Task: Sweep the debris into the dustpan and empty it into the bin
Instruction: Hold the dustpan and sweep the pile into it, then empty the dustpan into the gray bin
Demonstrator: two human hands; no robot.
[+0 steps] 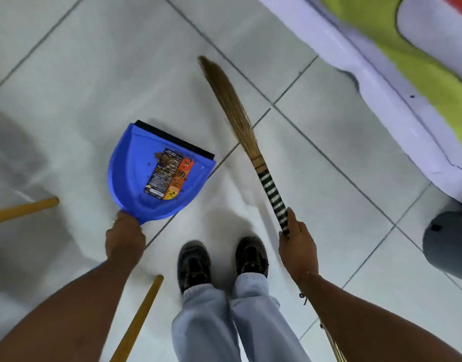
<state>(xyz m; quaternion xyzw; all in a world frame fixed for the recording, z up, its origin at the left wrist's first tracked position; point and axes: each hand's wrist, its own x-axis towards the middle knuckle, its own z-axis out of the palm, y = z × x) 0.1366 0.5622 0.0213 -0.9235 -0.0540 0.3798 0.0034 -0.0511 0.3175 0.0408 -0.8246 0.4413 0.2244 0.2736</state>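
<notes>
Bright even light, soft floor (329,152) shadows, motion blur, wide-angle edge warp

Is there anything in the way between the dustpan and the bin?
A grey thing at the right edge may be the bin, but too little shows to be sure. The left hand holds the blue dustpan with debris inside. The broom in the right hand crosses the space between them.

pale grey tiled floor (329,178) with dark grout lines running diagonally. black shoes (222,259) and light grey trousers (235,322) at 6 o'clock. two yellow wooden poles: one (23,209) at 9 o'clock, another (138,320) at 7 o'clock. lavender and lime fabric (397,64) at 2 o'clock. grey rounded object (446,239) at 4 o'clock, cut off by the edge.
</notes>
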